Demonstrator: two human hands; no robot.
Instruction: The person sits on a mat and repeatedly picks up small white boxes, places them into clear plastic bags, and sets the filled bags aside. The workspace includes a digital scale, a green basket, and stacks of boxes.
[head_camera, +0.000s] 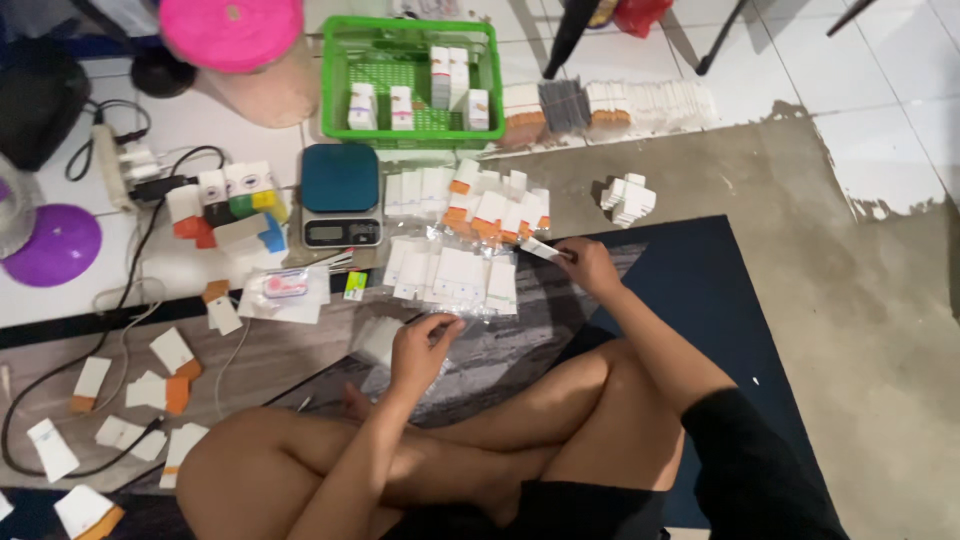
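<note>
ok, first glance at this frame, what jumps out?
The bright green basket at top centre, holding a few small white boxes, and the pink lid to its left. Below the basket, a teal-topped digital scale sits beside a spread of white and orange cartons on the floor. The seated person's right hand pinches a small white packet, while the left hand holds a clear plastic sleeve.

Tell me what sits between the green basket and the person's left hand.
In the head view, between the green basket and the left hand lie white-and-orange cartons and clear packets.
</note>
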